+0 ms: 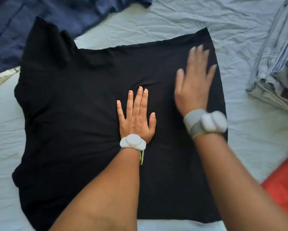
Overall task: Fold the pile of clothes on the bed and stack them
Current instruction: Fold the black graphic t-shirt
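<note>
You have a plain black shirt (83, 114) on a pale blue bedsheet (173, 19), navy garment (56, 12) above, red cloth (285, 185) at right.

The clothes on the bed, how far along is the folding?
Done: a folded stack sits at the right. In hand: the black garment lies spread on the bed sheet, left hand flat on it, right hand blurred over its right part. Left: folding it, plus the dark blue garment at top left.
</note>
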`<state>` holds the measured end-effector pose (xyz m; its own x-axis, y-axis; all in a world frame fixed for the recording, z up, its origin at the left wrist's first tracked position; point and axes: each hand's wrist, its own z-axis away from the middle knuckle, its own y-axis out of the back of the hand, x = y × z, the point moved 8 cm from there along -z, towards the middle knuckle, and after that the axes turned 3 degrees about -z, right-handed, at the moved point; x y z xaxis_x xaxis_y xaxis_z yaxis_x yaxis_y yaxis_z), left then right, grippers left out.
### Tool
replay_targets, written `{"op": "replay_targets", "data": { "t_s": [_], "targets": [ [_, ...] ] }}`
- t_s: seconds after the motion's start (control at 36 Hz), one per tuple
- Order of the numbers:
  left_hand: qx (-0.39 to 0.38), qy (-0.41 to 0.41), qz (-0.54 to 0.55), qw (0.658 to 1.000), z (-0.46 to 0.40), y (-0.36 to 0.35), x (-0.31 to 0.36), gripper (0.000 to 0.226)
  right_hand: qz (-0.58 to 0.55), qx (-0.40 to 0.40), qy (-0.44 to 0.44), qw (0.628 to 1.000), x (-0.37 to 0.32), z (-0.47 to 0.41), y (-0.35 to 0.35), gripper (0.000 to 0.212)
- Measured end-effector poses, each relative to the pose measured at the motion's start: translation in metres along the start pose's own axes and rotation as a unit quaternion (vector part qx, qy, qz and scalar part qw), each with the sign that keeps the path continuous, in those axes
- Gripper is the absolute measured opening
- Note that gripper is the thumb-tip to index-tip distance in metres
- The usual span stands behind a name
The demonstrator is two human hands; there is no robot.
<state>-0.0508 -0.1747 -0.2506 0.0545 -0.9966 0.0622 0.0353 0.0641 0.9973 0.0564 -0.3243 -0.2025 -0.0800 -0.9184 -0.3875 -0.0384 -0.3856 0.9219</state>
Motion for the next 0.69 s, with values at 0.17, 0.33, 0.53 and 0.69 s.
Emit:
{"op": "replay_targets", "data": {
  "t_s": [0.17, 0.33, 0.53, 0.69],
  "targets": [
    [0.004, 0.002, -0.004, 1.0, 0.0, 0.002, 0.0, 0.067, 0.074, -0.086, 0.074, 0.991, 0.016, 0.139, -0.022, 0.055],
    [0.0, 0.005, -0.002, 1.0, 0.0, 0.005, 0.001, 0.066, 0.074, -0.028, -0.078, 0.994, 0.055, 0.139, 0.007, 0.06],
    [-0.024, -0.008, 0.011, 1.0, 0.004, 0.017, 0.002, 0.063, 0.109, -0.074, -0.072, 0.989, 0.083, 0.219, 0.012, 0.065],
    [-0.086, -0.204, 0.095, 0.971, 0.122, 0.027, 0.038, 0.067, 0.097, -0.103, -0.01, 0.99, 0.085, 0.277, 0.028, 0.059]
  ]
}}
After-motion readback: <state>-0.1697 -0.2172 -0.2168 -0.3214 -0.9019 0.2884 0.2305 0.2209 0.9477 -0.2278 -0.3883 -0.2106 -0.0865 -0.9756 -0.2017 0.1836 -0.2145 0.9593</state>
